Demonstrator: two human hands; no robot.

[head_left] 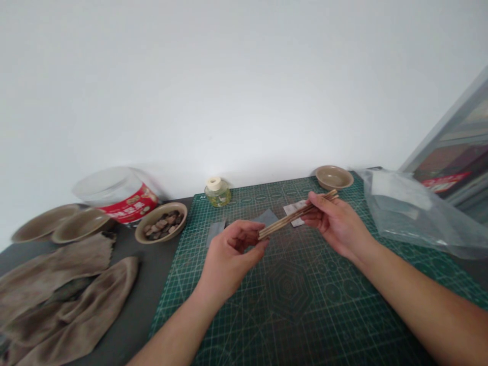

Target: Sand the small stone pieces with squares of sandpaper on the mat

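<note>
A small bundle of thin wooden sticks point(285, 219) is held in the air above the green cutting mat point(244, 315), slanting up to the right. My right hand point(335, 221) pinches it near the upper right end, thumb on top. At the lower left end, my left hand point(236, 254) has its thumb and fingers closed around the tips. Under the sticks lie a grey sheet point(268, 217) and a white printed paper point(293, 208). Another grey strip point(215, 231) lies beside my left hand, partly hidden by it.
A glass jar point(218, 194) and a shallow brown bowl point(334, 178) stand along the wall. On the left are a bowl of brown chunks point(161, 223), a clear tub with a red label point(122, 195), more bowls point(82, 226) and brown cloths point(76, 315). A clear plastic bag point(415, 213) lies right.
</note>
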